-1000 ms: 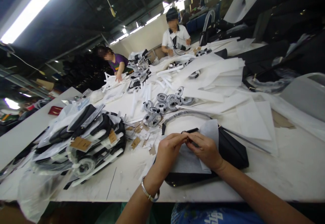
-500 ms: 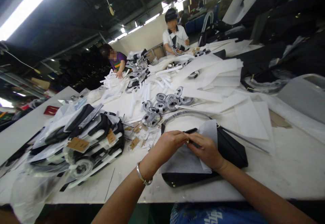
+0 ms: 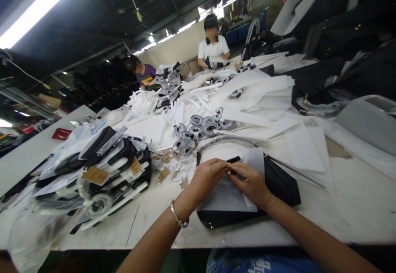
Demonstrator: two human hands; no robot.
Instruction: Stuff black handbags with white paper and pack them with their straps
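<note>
A black handbag (image 3: pixel 280 180) lies on the white table in front of me, its wrapped handle (image 3: pixel 227 140) arching away at the back. Over its front lies a sheet of grey-white tissue paper (image 3: pixel 218 201). Above the bag, my left hand (image 3: pixel 210 176) and my right hand (image 3: pixel 249 182) meet fingertip to fingertip. Both are closed in a pinch around a small metal-coloured piece (image 3: pixel 229 171) at the bag's top. Most of that piece is hidden by the fingers, so I cannot make out its kind.
Left of me is a heap of wrapped black bags (image 3: pixel 102 174) with brown tags. Coiled wrapped straps (image 3: pixel 196 126) and loose tags (image 3: pixel 163 175) lie beyond my hands. White sheets (image 3: pixel 305 145) spread at the right. Two co-workers (image 3: pixel 213 44) are across the table.
My hands stay together at the same spot on the bag, with only a slight shift of the left forearm. The far co-workers' hands and postures have moved.
</note>
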